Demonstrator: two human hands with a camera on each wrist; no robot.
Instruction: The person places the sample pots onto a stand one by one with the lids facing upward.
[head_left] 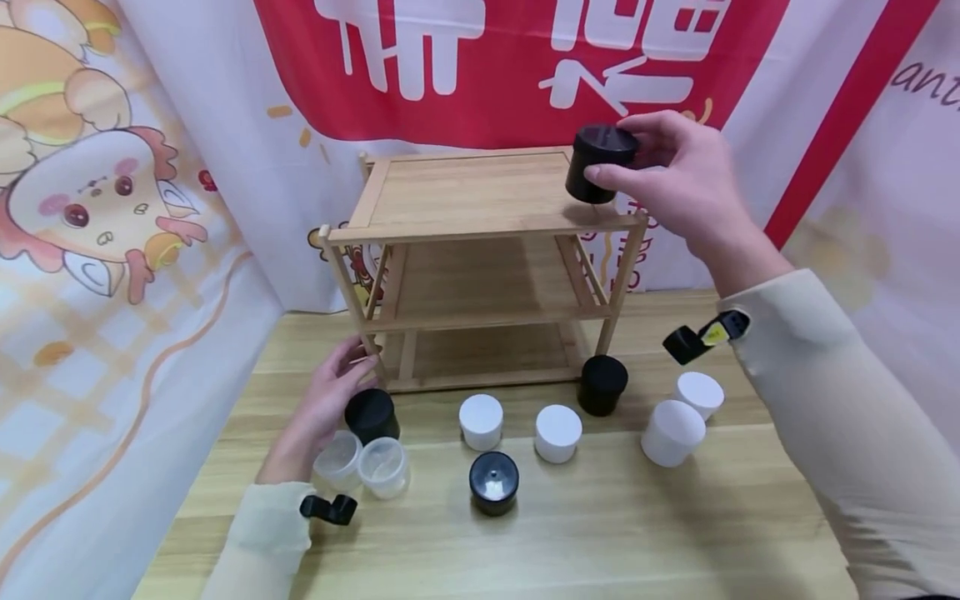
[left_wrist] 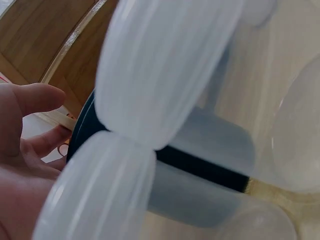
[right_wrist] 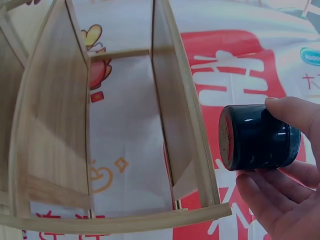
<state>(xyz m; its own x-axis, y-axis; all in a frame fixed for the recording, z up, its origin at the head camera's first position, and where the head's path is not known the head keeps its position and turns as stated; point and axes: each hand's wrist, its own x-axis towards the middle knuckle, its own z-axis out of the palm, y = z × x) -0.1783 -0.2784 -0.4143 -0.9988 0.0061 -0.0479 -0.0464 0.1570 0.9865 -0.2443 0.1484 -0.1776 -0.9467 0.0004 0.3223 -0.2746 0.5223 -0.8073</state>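
Observation:
My right hand (head_left: 675,171) holds a black lidded jar (head_left: 596,164) over the front right corner of a wooden three-tier shelf (head_left: 465,196). The thumb and fingers grip the jar's sides in the right wrist view, where its flat base (right_wrist: 227,139) faces the shelf's top board. Down at the front left leg of the shelf, my left hand (head_left: 333,396) grips the leg near the lowest tier. A black jar (head_left: 372,415) and two clear translucent cups (head_left: 385,467) stand beside that hand. In the left wrist view, the cups cover much of the black jar.
On the table before the shelf stand white jars (head_left: 482,421), a black jar with a shiny top (head_left: 494,483) and another black jar (head_left: 602,385) by the right leg. Two more white jars (head_left: 673,432) stand at the right. A printed cloth (head_left: 510,75) hangs behind the shelf.

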